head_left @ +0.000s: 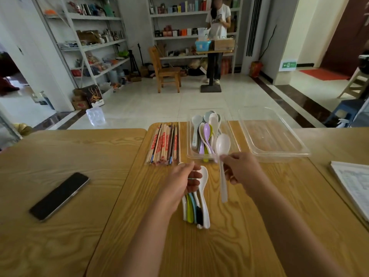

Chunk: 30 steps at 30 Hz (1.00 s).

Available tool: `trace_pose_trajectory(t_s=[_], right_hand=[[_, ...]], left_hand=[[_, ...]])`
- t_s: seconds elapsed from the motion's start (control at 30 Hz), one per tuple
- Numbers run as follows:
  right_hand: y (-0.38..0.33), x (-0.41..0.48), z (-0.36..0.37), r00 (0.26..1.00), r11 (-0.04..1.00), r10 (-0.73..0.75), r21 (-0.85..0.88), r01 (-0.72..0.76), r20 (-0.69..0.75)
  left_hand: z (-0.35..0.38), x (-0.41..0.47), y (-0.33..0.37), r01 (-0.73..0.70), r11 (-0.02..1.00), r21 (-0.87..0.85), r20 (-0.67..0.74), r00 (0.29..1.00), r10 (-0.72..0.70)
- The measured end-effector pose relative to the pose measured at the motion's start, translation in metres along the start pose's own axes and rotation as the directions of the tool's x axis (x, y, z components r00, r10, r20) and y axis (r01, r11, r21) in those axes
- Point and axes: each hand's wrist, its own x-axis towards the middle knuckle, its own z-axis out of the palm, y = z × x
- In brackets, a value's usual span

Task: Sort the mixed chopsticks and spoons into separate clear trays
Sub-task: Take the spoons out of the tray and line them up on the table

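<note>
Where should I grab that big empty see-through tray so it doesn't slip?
Take the empty clear tray by its flat, turned-out rim, probably on two opposite edges, coming in from the sides. Its walls slope and look smooth, so the lip is the easiest part to hook under and lift.

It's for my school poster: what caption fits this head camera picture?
The right hand holds a white spoon near the spoon tray while the left hand grips a bundle of spoons.

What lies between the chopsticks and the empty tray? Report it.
Head view: the clear tray of sorted spoons lies between the chopsticks and the empty tray; the right hand holds a white spoon over it.
</note>
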Motion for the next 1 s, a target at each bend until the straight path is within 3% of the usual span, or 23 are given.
trace_pose_trajectory(t_s=[0.17,0.3,1.0], right_hand=[[0.037,-0.012,0.021,0.982,0.973,0.171,-0.169,-0.155,0.082],[0.049,-0.001,0.033,0.968,0.941,0.224,-0.283,-0.185,0.113],[0.053,0.008,0.043,0.989,0.909,0.074,-0.416,-0.014,0.129]], left_hand=[[-0.003,-0.010,-0.011,0.038,0.999,-0.005,0.006,0.999,-0.038],[-0.006,-0.013,-0.010,0.042,0.999,0.012,-0.019,0.999,-0.042],[-0.003,-0.005,-0.013,0.048,0.998,0.029,-0.004,0.999,-0.048]])
